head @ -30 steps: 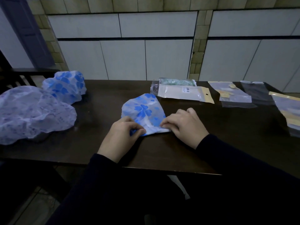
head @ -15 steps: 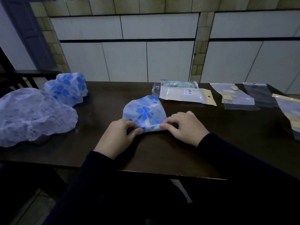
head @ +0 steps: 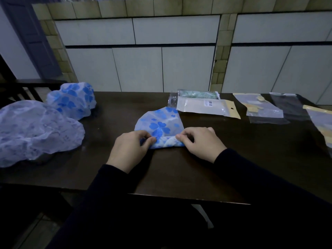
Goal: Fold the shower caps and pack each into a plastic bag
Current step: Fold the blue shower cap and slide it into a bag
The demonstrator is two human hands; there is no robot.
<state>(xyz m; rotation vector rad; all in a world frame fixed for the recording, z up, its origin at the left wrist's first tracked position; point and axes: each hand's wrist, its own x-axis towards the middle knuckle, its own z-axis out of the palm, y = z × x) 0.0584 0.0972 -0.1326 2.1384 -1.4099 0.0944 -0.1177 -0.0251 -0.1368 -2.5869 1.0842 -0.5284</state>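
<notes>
A folded shower cap (head: 159, 123) with blue flower print lies flat on the dark table (head: 179, 173) in front of me. My left hand (head: 129, 150) pinches its near left corner, and my right hand (head: 199, 142) pinches its near edge on the right, where a narrow strip is rolled up. A packed plastic bag (head: 203, 106) with a yellow header lies just behind the cap. Empty clear bags (head: 260, 108) lie further right.
Two unfolded caps sit at the left: a pale lilac cap (head: 34, 130) near the edge and a blue flowered cap (head: 71, 101) behind it. A bag with green contents (head: 197, 93) lies under the packed one. More bags (head: 319, 123) reach the right edge. A tiled wall stands behind.
Both hands have rolled the cap's near edge away from me, so the cap looks shorter. The hands sit closer together along that edge.
</notes>
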